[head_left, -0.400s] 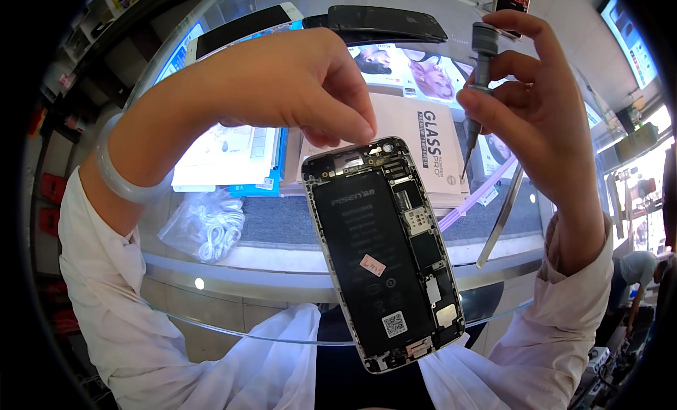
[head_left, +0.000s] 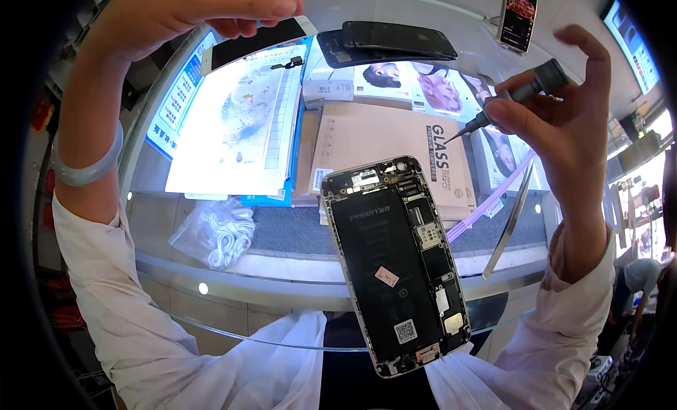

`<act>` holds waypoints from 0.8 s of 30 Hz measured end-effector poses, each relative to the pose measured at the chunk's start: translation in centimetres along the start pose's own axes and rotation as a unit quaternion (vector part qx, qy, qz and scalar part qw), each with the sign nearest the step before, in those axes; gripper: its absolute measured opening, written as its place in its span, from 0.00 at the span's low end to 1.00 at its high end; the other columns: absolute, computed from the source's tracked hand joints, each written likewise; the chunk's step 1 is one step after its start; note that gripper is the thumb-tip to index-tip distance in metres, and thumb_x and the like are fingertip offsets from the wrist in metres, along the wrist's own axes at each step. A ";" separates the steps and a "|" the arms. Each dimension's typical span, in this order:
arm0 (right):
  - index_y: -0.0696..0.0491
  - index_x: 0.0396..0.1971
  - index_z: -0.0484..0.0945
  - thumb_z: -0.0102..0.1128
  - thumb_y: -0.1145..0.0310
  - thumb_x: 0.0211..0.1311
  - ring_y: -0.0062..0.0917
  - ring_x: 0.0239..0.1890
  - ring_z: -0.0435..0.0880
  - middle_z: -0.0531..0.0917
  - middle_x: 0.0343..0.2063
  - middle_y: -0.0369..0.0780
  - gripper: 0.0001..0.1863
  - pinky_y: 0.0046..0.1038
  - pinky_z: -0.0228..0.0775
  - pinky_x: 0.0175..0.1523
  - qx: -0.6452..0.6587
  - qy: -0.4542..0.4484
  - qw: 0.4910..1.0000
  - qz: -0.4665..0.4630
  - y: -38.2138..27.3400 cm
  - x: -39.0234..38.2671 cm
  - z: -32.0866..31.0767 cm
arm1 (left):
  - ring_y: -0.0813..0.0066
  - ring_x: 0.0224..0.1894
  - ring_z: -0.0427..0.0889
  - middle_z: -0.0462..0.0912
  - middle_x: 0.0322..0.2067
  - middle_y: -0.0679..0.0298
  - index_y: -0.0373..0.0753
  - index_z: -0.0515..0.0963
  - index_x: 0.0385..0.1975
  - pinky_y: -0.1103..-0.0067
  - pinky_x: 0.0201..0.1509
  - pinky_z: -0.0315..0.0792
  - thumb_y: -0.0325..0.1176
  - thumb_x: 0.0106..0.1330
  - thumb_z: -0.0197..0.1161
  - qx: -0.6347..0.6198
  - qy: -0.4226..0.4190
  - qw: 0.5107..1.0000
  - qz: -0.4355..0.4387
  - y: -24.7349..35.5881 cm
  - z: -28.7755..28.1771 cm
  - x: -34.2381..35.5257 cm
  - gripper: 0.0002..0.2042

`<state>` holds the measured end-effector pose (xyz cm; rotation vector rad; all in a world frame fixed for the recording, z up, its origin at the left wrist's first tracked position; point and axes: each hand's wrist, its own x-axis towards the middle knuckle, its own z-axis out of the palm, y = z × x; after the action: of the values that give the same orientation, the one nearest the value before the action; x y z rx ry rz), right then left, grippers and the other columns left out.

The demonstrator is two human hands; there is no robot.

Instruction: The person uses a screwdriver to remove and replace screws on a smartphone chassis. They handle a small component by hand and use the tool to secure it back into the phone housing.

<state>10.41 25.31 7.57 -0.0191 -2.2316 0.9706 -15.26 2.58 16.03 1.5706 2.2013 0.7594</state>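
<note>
My left hand point(head_left: 233, 9) is at the upper left, over a white-framed phone screen point(head_left: 261, 44). Its fingers are curled together and cut by the top edge; I cannot make out anything in them. Just below that screen lies a small black part point(head_left: 288, 63) with a short tail. My right hand point(head_left: 557, 113) grips a grey precision screwdriver point(head_left: 522, 91) between thumb and fingers, its tip slanting down to the left. An opened phone point(head_left: 384, 233), its black battery and inner boards exposed, lies tilted at the near edge of the glass counter. Neither hand touches it.
Two dark phone panels point(head_left: 398, 41) lie at the far side. Under the glass point(head_left: 282, 286) are brown boxes point(head_left: 381, 135), papers point(head_left: 233, 121) and a bagged white cable point(head_left: 222, 233). A lit phone point(head_left: 518, 15) stands at the far right. Another person point(head_left: 635, 279) bends over at the right.
My left hand has left the opened phone's top end, moving up and left. My right hand has tilted the screwdriver flatter. The small black part now shows by the white-framed screen.
</note>
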 end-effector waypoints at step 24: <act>0.60 0.39 0.84 0.70 0.81 0.52 0.10 0.21 0.76 0.84 0.27 0.37 0.12 0.15 0.66 0.27 -0.163 -0.200 0.963 0.073 -0.2 0.1 1.8 | 0.76 0.27 0.83 0.83 0.22 0.62 0.34 0.85 0.26 0.80 0.31 0.75 0.30 0.52 0.70 0.229 -0.102 0.967 0.036 -4.0 4.1 3.0 0.06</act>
<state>9.27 24.04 6.85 -0.1493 -2.7792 0.7149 -17.10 5.30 10.48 1.8487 2.2772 0.0917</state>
